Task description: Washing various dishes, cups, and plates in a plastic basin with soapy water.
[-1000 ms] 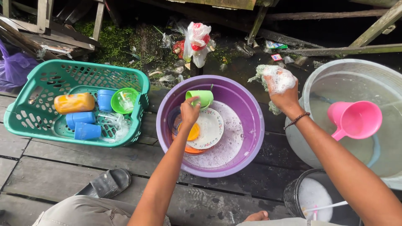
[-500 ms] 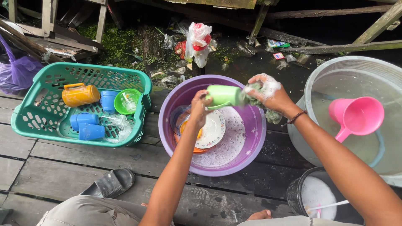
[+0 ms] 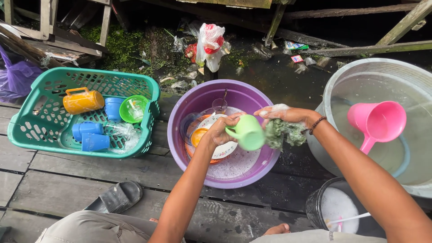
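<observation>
Cup [image 3: 249, 132] in left hand [image 3: 219, 132] | right hand [image 3: 282, 115], seemingly scourer [image 3: 282, 132] | above basin rim [image 3: 270, 158]

A single head-worn camera looks steeply down from above the person's lap, facing forward over the wooden plank floor [image 3: 90, 180]. It sits close: the purple basin [image 3: 180, 130] fills the centre, the green basket [image 3: 27, 130] left, the grey tub [image 3: 342, 81] right.

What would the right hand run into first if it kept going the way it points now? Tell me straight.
The right hand, holding a green soapy scrubber, points left toward the light green cup held by the left hand. The cup's side would come first; they look nearly touching, though depth is hard to judge.
</observation>
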